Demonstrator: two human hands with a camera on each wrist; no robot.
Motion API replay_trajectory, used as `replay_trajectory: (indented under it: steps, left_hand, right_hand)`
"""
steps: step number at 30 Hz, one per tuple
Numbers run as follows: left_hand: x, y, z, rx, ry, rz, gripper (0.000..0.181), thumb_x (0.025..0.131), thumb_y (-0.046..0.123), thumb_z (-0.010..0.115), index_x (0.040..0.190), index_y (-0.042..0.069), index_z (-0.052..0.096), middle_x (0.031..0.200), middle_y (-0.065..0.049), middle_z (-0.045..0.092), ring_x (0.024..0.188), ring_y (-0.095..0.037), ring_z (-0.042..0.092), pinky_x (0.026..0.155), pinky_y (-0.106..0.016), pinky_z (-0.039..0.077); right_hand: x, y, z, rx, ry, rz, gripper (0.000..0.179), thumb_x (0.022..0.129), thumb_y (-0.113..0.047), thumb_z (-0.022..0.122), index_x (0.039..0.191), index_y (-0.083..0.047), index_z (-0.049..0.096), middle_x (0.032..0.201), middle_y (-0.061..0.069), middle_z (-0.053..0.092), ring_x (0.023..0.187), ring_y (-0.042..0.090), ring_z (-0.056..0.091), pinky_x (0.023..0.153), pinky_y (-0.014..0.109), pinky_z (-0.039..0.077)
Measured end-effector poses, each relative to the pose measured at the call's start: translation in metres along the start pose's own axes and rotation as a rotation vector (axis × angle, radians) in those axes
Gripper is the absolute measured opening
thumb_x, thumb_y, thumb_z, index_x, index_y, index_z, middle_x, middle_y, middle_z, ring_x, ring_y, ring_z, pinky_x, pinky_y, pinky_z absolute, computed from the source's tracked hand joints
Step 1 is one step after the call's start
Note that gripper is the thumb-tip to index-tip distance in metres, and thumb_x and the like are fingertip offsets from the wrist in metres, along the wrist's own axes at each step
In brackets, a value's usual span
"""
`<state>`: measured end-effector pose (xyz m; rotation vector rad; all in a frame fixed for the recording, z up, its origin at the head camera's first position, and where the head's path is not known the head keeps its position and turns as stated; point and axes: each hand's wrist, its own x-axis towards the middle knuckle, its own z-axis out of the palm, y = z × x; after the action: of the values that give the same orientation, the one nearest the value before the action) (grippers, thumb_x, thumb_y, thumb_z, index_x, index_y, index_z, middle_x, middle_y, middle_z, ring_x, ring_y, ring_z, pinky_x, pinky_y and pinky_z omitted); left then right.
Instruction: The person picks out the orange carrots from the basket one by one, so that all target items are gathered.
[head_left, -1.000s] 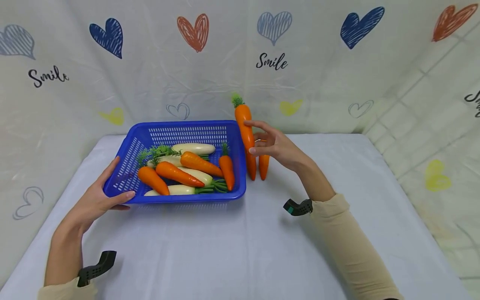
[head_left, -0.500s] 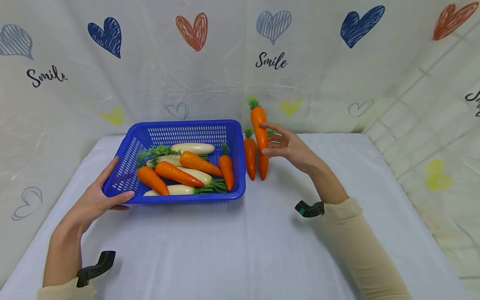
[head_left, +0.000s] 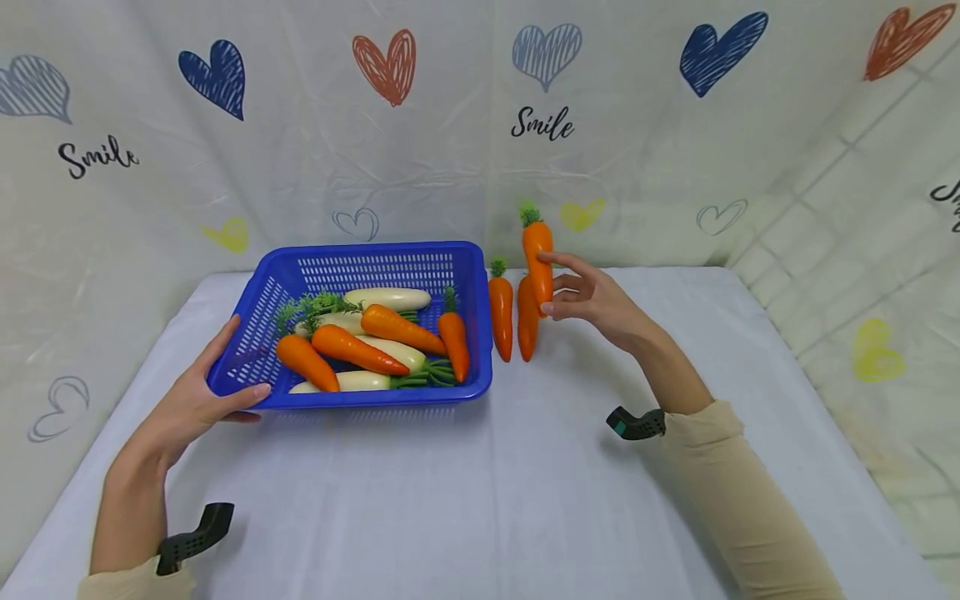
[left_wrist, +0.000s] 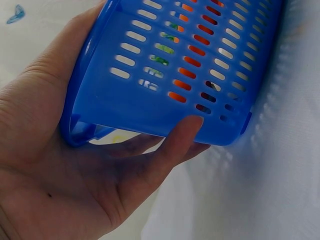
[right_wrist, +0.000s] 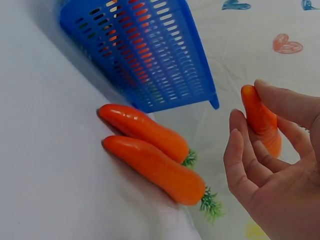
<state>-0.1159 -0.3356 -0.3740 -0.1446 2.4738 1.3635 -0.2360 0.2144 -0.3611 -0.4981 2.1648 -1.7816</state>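
My left hand (head_left: 187,400) grips the left side and near corner of a blue plastic basket (head_left: 360,399); the left wrist view shows fingers (left_wrist: 182,140) against its slotted wall. Between thumb and fingers, my right hand (head_left: 600,308) pinches an orange carrot (head_left: 536,246), held leafy end up to the right of the basket. In the right wrist view, the tip of this carrot (right_wrist: 257,112) shows by the thumb. Two more carrots lie side by side on the white cloth, a left carrot (head_left: 501,317) close to the basket and a right carrot (head_left: 527,325), partly behind the held one.
Inside the basket are several carrots, such as one carrot (head_left: 360,348), and several white radishes, including a white radish (head_left: 386,298) at the back. A white cloth (head_left: 420,500) covers the table. Behind it hangs a pale sheet (head_left: 450,158) printed with hearts.
My right hand has moved to the right with its carrot, away from the basket's right edge and past the two carrots on the cloth. The left hand and basket stay in place.
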Motion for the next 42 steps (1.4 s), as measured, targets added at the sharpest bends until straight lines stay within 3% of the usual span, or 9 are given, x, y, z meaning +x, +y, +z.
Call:
replay_trajectory:
  steps: [22, 42]
  left_hand:
    - [-0.001, -0.001, 0.0, -0.004, -0.003, 0.017, 0.104, 0.101, 0.035, 0.068, 0.16, 0.051, -0.016, 0.171, -0.033, -0.003, 0.112, -0.028, 0.06, 0.081, -0.032, 0.066]
    - [-0.001, -0.002, -0.001, 0.004, -0.005, 0.015, 0.103, 0.101, 0.036, 0.067, 0.16, 0.051, -0.016, 0.171, -0.033, -0.003, 0.109, -0.025, 0.061, 0.081, -0.03, 0.065]
  right_hand:
    - [-0.014, 0.019, -0.014, -0.048, 0.032, 0.053, 0.072, 0.097, -0.012, 0.074, 0.16, -0.023, 0.04, 0.122, 0.004, 0.064, 0.106, 0.017, 0.067, 0.091, 0.026, 0.06]
    - [-0.026, 0.042, -0.023, -0.106, 0.042, 0.159, 0.074, 0.097, -0.013, 0.074, 0.161, -0.021, 0.039, 0.13, 0.018, 0.061, 0.105, 0.015, 0.067, 0.09, 0.024, 0.059]
